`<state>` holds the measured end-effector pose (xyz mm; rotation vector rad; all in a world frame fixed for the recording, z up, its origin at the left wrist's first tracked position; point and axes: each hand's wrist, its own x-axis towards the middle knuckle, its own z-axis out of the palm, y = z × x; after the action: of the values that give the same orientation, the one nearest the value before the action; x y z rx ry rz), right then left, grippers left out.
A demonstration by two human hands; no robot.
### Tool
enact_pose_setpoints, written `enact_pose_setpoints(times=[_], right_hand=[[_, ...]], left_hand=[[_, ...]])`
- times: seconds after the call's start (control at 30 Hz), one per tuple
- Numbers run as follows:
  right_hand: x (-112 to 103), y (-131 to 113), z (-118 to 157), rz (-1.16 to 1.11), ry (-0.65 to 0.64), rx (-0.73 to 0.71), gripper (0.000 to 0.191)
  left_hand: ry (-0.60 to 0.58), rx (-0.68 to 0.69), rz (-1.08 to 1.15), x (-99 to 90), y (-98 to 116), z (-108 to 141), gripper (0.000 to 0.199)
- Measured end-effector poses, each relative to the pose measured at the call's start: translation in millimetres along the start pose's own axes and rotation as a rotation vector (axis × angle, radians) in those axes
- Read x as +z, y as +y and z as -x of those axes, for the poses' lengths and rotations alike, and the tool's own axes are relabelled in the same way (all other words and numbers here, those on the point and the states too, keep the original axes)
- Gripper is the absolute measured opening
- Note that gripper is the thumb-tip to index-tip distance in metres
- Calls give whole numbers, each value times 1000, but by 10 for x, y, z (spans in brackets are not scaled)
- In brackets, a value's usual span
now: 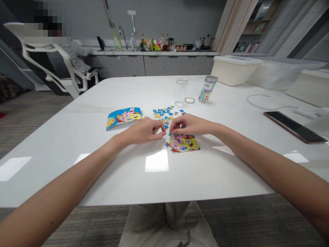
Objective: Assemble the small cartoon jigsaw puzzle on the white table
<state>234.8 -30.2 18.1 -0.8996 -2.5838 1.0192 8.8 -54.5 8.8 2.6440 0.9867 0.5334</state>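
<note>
A partly joined jigsaw puzzle (187,144) with a yellow cartoon figure lies flat on the white table. Above its upper left edge, my right hand (189,124) is closed, its fingertips pinching a small blue puzzle piece (170,134). My left hand (149,130) hovers just left of it, thumb and index finger drawn together; whatever they hold, if anything, is too small to make out. Loose puzzle pieces (164,111) are scattered beyond both hands, partly hidden by them. To the left, a curved picture sheet (123,116) shows similar cartoon figures.
Behind the pieces stand a clear open jar (181,92), its lid ring (189,100) and a printed, capped jar (207,90). At right are a phone (294,126), a cable (267,99) and storage boxes (235,70). A person sits in a white chair (65,61) at back left.
</note>
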Motion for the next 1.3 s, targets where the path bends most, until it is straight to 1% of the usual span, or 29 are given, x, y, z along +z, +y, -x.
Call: enact_pose_setpoints(times=[0.13,0.33,0.43,0.57,0.77,0.9,1.07,1.3], right_hand=[[10,7,1,-59,3,17,15],[19,6,19,-177,-24,47,27],[20,7,24,-197,-49,73,23],[22,17,14,-197,-13,74,16],[27,23,10,-253,-2,95,15],[25,36,11,-243,-26,65,21],[28,43,1,-242,-13,67,15],[34,34,7,-266,-31,76,13]], left_hand=[[-38,6,-11,-8,13,-2,15],[-138,28,16,-21,31,8,17],[-163,28,26,-22,38,15,17],[-181,24,28,-25,48,12,16],[-190,42,26,-19,27,12,14],[-202,76,40,-2,2,19,13],[-211,90,42,2,-3,20,15],[-214,92,48,-4,10,18,15]])
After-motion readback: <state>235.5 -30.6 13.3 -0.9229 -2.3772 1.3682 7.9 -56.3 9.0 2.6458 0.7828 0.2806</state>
